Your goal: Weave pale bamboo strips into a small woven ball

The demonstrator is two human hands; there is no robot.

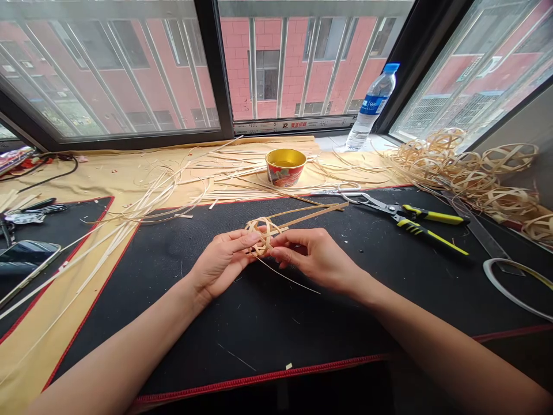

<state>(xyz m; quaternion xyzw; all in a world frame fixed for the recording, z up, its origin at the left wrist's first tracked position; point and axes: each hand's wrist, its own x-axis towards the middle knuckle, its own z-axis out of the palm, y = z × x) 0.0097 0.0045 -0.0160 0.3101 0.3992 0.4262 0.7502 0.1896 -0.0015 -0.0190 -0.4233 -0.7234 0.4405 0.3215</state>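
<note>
Black desk mat [242,328] here, and just above it the left grip [222,259] and right grip [313,256] both pinch a small woven bamboo ball [261,235] closed. Slacken either one and those long bamboo strips [311,214] could spring the weave loose!

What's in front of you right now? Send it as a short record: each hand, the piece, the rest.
left hand: holding the woven strip ball from the left
right hand: fingertips on the same ball, from the right
piece: open weave, long strip ends sticking out to the upper right
under hands: black mat with red edging
rest: yellow-handled pliers, gold-lined red cup, water bottle, woven strip hoops
</note>
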